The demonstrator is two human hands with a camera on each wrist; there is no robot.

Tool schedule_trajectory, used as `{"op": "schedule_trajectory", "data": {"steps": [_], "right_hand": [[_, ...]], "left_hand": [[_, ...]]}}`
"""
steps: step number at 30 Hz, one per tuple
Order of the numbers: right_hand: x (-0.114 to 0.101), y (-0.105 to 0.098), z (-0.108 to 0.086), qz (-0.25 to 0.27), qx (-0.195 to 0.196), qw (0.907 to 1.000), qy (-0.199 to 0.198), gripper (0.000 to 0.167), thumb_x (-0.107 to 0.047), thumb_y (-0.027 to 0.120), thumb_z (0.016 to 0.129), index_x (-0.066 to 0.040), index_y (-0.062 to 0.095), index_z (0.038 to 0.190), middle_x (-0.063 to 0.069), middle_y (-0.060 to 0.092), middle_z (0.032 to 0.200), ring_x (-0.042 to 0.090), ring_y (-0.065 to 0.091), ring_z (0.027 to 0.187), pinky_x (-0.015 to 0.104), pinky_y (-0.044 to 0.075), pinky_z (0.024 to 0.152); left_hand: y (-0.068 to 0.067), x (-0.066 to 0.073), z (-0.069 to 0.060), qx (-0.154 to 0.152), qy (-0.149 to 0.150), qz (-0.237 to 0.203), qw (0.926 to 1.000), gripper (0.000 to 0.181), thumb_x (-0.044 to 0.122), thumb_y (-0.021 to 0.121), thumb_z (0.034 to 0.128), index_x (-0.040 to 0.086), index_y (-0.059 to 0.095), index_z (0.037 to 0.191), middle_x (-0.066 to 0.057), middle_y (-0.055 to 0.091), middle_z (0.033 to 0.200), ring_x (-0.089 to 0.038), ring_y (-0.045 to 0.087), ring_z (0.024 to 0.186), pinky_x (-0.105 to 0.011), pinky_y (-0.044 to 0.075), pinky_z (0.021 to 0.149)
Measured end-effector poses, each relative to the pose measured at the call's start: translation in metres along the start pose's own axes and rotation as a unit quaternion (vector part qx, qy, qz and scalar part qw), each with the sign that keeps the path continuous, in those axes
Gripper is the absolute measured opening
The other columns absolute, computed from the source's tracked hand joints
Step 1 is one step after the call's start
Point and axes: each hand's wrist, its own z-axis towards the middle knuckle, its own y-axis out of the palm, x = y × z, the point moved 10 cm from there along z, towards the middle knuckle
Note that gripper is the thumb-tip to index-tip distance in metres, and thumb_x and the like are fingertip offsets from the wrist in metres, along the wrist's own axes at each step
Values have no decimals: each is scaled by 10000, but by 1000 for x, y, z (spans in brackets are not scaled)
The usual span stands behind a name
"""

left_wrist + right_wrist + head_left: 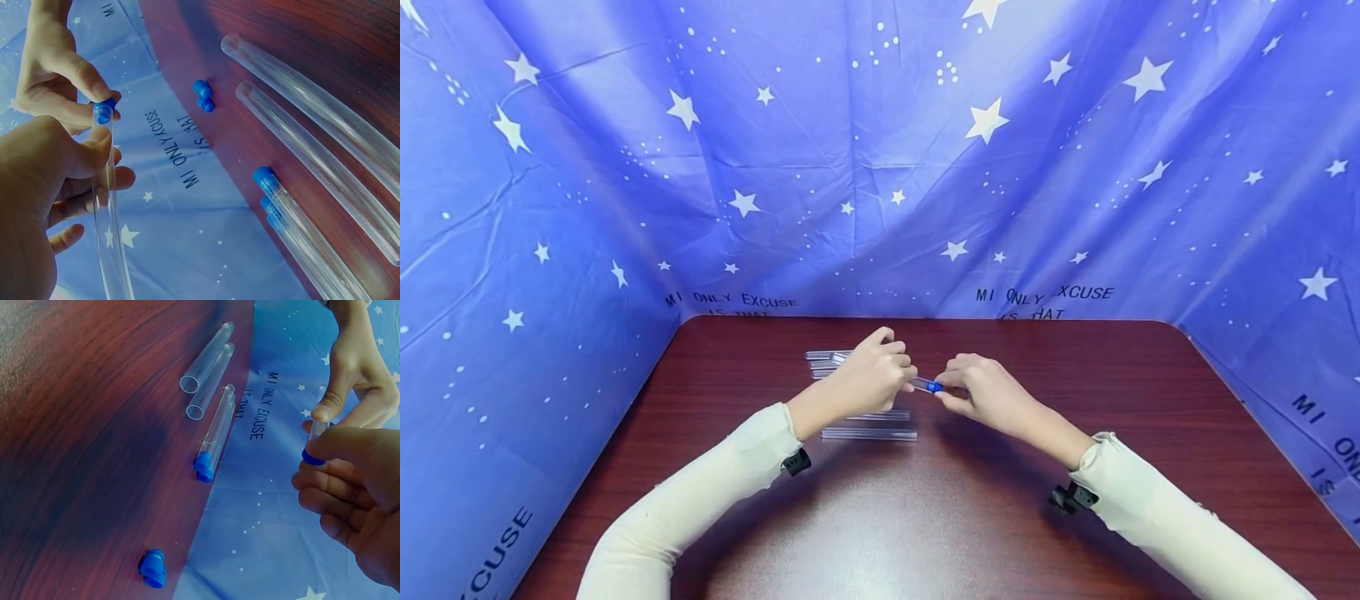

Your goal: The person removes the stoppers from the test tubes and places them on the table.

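A clear test tube point(107, 219) is held up off the table, my left hand point(872, 375) gripping it near its mouth between thumb and fingers. In that mouth sits a blue stopper point(104, 114), pinched by the thumb and fingers of my right hand point(992, 396). The left wrist view shows part of the stopper inside the glass-clear wall. Below the hands, two tubes without stoppers point(209, 359) lie side by side on the table. Several tubes with blue stoppers point(300, 228) lie close together beyond them, partly behind my left hand in the head view.
Loose blue stoppers point(153, 569) lie together on the dark red wooden table point(865, 533), near its far edge. A blue curtain point(850, 167) with white stars hangs behind and along both sides. Small dark cameras are strapped at both wrists.
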Motion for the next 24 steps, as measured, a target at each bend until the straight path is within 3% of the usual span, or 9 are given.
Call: {"op": "schedule_trajectory", "data": {"steps": [14,24], "right_hand": [[-22,-10,-5,-1012,971,9879,-658,125,-49,794,766,-64,670,777,-19,497,680,158,437,633,302,395,609],[-33,-11,-8,-1577,1337,9732,-1002,54,1,688,809,14,648,843,56,540,744,233,481,682,344,439,668]], "left_hand": [[3,-4,1,-183,-245,-154,9994,178,301,725,895,213,709,741,82,630,656,-138,590,735,-366,442,895],[6,-14,-3,-252,-606,-793,9947,131,248,730,899,214,767,778,87,661,651,-138,572,680,-344,439,841]]}}
